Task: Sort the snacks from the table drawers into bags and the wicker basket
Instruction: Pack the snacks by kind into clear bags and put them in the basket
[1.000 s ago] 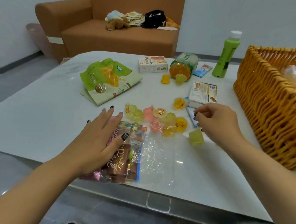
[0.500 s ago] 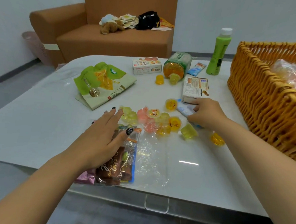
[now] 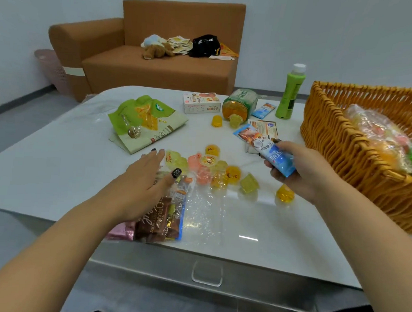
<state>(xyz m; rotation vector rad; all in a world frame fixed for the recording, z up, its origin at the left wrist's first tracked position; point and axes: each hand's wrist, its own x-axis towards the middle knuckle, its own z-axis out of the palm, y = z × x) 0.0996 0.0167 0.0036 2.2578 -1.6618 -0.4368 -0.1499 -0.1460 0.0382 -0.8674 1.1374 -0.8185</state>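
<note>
Right now my right hand (image 3: 302,170) has its grip closed around a blue snack packet (image 3: 265,149), lifted off the surface (image 3: 56,162), packet end pointing toward 10 o'clock. My left hand (image 3: 143,186) lies flat, fingers straight, grip open, pressing on a clear bag (image 3: 173,209) at 6 o'clock near the front edge; chocolate and pink wrappers visible inside the bag. Loose jelly cups (image 3: 214,165), yellow, orange and pink, cluster at center just beyond the bag, between my hands. One orange jelly cup (image 3: 284,193) sits apart under my right wrist. Wicker basket (image 3: 344,144) at 3 o'clock, holding a clear bag of jellies (image 3: 387,141). Small box (image 3: 263,130) lies behind the held packet, partly hidden. At 12 o'clock: red-white carton (image 3: 200,102), tipped jar (image 3: 240,104) on its side with two cups at its mouth, second blue packet (image 3: 263,110), upright green bottle (image 3: 290,92). Green snack pouch (image 3: 146,121) at 10 o'clock. Drawer handle (image 3: 207,274) below the front edge. Brown sofa (image 3: 157,65) behind, with a plush toy and a black item on the seat.
</note>
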